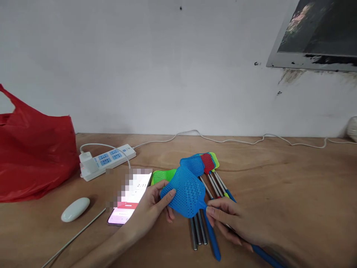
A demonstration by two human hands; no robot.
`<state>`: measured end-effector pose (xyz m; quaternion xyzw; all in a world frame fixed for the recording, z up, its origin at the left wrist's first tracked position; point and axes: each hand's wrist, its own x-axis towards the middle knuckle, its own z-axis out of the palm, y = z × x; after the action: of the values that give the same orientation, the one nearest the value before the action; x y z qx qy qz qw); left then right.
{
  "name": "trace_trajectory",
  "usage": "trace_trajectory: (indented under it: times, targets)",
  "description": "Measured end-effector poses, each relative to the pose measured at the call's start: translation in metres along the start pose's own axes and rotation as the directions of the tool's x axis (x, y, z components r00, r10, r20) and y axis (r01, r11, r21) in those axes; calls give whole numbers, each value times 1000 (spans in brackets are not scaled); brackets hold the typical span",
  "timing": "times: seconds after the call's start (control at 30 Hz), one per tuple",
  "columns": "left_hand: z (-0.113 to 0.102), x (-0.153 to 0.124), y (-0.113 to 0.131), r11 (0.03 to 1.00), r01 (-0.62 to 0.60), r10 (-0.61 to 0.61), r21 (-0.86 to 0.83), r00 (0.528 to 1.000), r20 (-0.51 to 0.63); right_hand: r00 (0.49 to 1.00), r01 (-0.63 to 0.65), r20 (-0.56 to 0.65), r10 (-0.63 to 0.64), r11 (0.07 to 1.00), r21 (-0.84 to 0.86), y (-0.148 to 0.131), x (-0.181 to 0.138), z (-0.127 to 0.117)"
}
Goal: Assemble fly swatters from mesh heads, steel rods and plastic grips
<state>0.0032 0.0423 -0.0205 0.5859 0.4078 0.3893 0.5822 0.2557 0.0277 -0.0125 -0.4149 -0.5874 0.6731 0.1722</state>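
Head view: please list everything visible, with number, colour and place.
Table: one, brown, underneath
Wall: one, grey, behind
Held fly swatter: one, blue, centre
Other fly swatters: several, blue, red, green, yellow-green, beyond it
Metal tubes: three, silver, below its head
Phone: one, bright white-pink screen, left of swatters
Power strip: one, white-blue, near wall
Plug: one, white, on strip
Cables: several, white, on table
Oval object: one, white, left of phone
Bag: one, red, far left
Panel: one, dark, upper right
Unclear object: one, pale, right edge
Left hand: one, on swatter's head
Right hand: one, on swatter's neck
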Motion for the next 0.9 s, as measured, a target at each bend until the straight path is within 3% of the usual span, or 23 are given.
trace_trajectory:
  times: [0.13, 0.2, 0.27, 0.3, 0.5, 0.67, 0.9]
  targets:
    - [-2, 1, -1, 999, -2, 1, -34, 999, -35, 999, 13, 36, -20, 982, 190, 3, 1, 0]
    - [-8, 4, -2, 997, -33, 25, -66, 992, -123, 999, -11, 41, 0, 961, 278, 3, 0, -2]
    - [-14, 8, -1, 991, -111, 85, -76, 954, -286, 1000, -11, 2, 11, 936, 353, 3, 1, -6]
    - [-16, 9, 0, 990, -121, 92, -72, 945, -313, 1000, 5, -27, 6, 924, 383, 4, 2, -8]
    - [-17, 12, 2, 995, -68, 87, 73, 953, -290, 990, 108, -131, -50, 866, 488, 16, 11, -17]
    - [-26, 18, -4, 985, -39, 93, 166, 938, -334, 987, 111, -158, -32, 847, 520, 22, 14, -16]
    - [-43, 28, -9, 934, -61, 196, 351, 911, -363, 989, 98, -142, -30, 860, 501, 16, 11, -15]
